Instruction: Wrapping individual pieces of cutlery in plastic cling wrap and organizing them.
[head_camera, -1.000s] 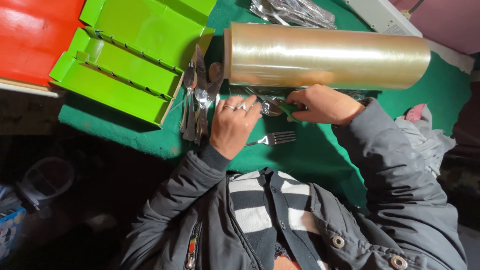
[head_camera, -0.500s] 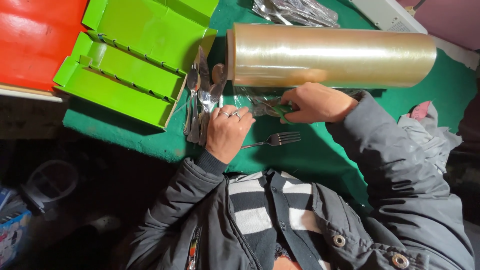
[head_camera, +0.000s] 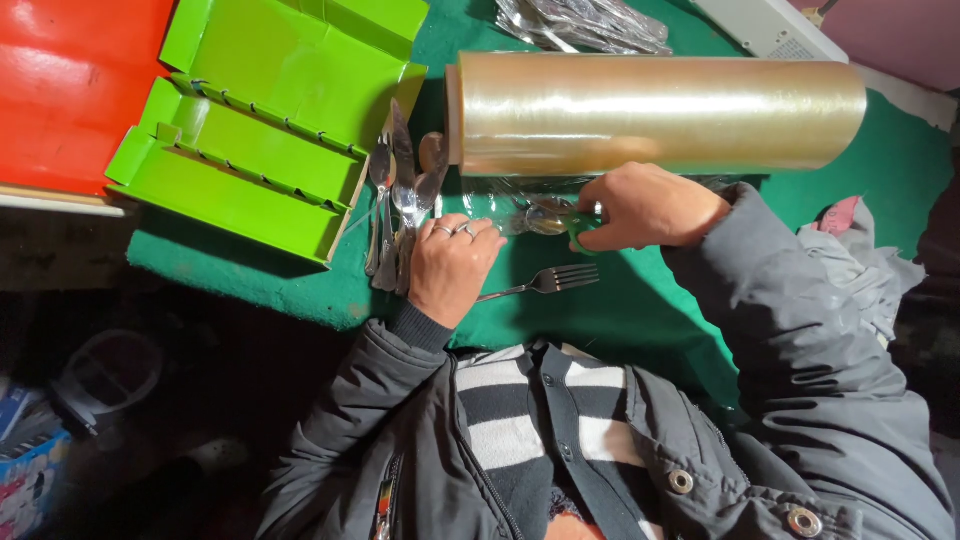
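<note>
far left, a red box (head_camera: 70, 90) lies flat, and beside it a bright green slotted tray (head_camera: 270, 130) sits open on the green table cover (head_camera: 640, 310); just right of the tray's edge a bundle of cutlery (head_camera: 395, 205) lies with handles pointing toward the person; the left hand (head_camera: 450, 268), rings showing, is curled down with fingers pressed together on the near end of that bundle; a lone fork (head_camera: 545, 282) lies just right of this hand, long axis across the view, tines toward the right hand; between the hands a spoon under clear film (head_camera: 535, 215) gleams, shiny steel, lying crosswise; the right hand (head_camera: 650, 205) is nearer, touching it, pinching a small green cutter (head_camera: 582, 228) at the film; behind both, a big roll of clear wrap (head_camera: 655, 112) lies lengthwise left to right; more wrapped cutlery (head_camera: 585, 22) sits beyond it
</note>
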